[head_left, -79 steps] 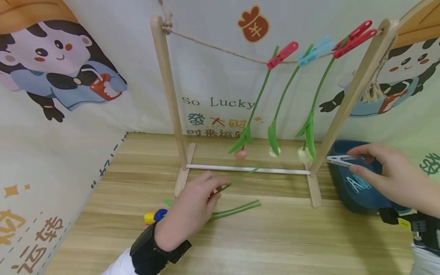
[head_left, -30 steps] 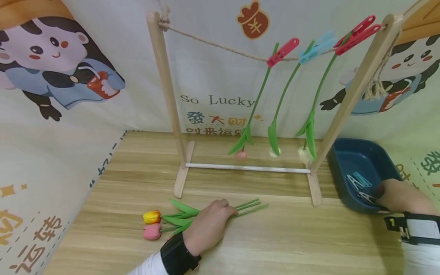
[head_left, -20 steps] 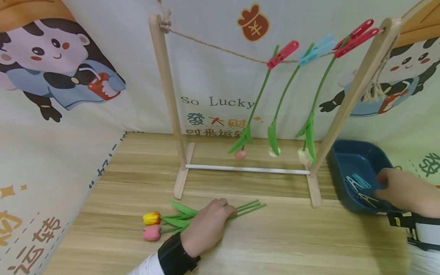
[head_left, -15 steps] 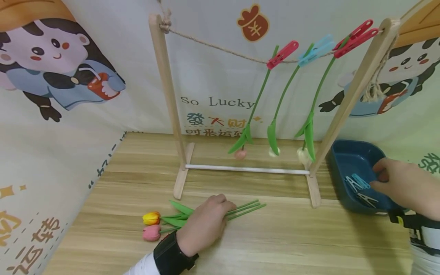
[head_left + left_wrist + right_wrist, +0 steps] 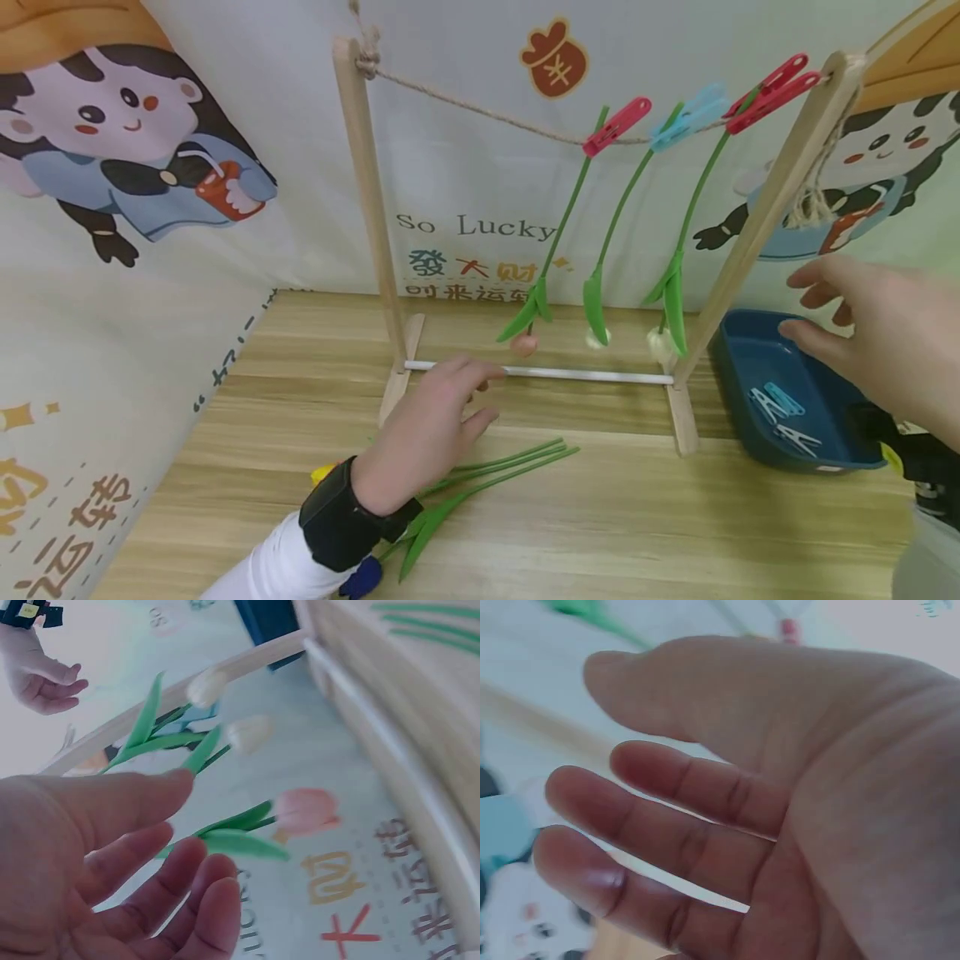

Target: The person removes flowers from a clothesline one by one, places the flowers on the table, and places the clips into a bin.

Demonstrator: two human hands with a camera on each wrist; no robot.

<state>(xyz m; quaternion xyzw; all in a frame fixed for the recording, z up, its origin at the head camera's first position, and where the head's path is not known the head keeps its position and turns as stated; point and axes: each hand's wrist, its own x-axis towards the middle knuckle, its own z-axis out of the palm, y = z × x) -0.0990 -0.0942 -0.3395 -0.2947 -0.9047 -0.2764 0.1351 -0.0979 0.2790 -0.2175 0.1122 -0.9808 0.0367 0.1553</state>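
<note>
My left hand (image 5: 427, 433) hovers over the artificial tulips lying on the table, fingers relaxed and holding nothing. Their green stems (image 5: 517, 462) stick out to its right; a blue tulip head (image 5: 362, 578) and a bit of a yellow one (image 5: 322, 475) show past the wrist. In the left wrist view the palm faces a hanging pink tulip (image 5: 306, 811). My right hand (image 5: 877, 333) is raised above the blue bin (image 5: 738, 417), fingers loosely bent. In the right wrist view nothing lies between its thumb and fingers (image 5: 622, 810). White clothespins (image 5: 795, 439) and a light-blue clothespin (image 5: 784, 399) lie in the bin.
A wooden frame (image 5: 363, 192) with a sagging rope (image 5: 480, 108) stands at the back. Two red clothespins (image 5: 617, 127) and a blue clothespin (image 5: 686, 118) hold three tulips upside down on its right half. A white rod (image 5: 585, 374) joins the frame's feet.
Earlier my left hand held a stem and my right a white clothespin; both are let go. The tulip was laid with the others, the clothespin in the bin. Both hands have since risen.
</note>
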